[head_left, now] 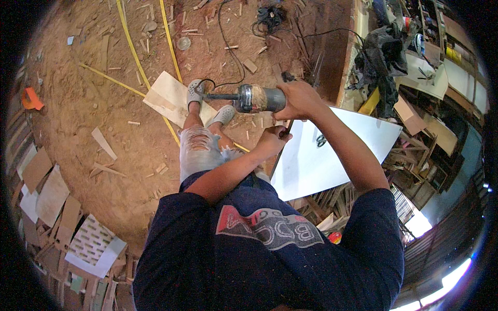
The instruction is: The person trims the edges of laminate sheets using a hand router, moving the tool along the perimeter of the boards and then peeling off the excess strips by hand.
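Observation:
My right hand (pixel 299 99) is wrapped around the right end of a corded power tool (pixel 270 99). Its body is a dark grey cylinder with a tan wrapping round the middle and a narrow black part at the left end. Which kind of tool it is, I cannot tell. Just below it, my left hand (pixel 271 143) is closed at the left edge of a white board (pixel 301 176), with a small dark thing at its fingertips that I cannot make out. A dark, ring-shaped item (pixel 321 140) lies on the board, beside my right forearm.
A black cord (pixel 220 26) loops over the dirt floor, which is strewn with wood scraps. Yellow strips (pixel 132 44) and a pale panel (pixel 168 96) lie by my feet. Black plastic (pixel 384 52) hangs at the right. Board offcuts (pixel 96 241) lean at the lower left.

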`<state>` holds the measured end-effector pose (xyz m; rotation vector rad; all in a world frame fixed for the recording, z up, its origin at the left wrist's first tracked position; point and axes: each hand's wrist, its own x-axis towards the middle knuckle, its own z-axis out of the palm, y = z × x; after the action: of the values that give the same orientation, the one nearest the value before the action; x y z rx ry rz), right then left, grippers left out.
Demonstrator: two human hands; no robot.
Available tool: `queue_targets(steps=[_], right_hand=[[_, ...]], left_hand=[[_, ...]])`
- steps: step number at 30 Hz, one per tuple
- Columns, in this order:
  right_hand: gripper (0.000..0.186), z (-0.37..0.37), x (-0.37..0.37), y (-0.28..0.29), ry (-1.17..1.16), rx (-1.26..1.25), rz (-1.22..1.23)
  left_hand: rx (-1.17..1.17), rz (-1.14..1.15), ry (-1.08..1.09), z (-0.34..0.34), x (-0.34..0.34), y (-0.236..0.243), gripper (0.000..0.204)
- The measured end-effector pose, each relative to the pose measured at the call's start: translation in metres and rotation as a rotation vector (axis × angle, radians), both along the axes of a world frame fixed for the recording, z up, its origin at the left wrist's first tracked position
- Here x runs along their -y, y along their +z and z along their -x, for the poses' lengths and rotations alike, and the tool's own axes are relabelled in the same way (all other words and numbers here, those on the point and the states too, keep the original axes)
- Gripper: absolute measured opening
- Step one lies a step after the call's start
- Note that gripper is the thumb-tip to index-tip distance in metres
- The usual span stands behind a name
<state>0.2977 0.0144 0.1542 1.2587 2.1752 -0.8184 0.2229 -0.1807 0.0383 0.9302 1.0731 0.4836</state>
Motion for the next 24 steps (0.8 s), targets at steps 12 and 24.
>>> queue_targets(steps=[12,24], right_hand=[[0.062,0.006,-0.004,-0.008,-0.039,0.012,0.018],[0.064,-0.006,0.0,-0.04,-0.025,-0.025,-0.082]], left_hand=[[0.004,-0.045,0.038,0.006,-0.001,0.008,0.037],[0.05,-0.03,0.065,0.004,0.001,0.007,0.036]])
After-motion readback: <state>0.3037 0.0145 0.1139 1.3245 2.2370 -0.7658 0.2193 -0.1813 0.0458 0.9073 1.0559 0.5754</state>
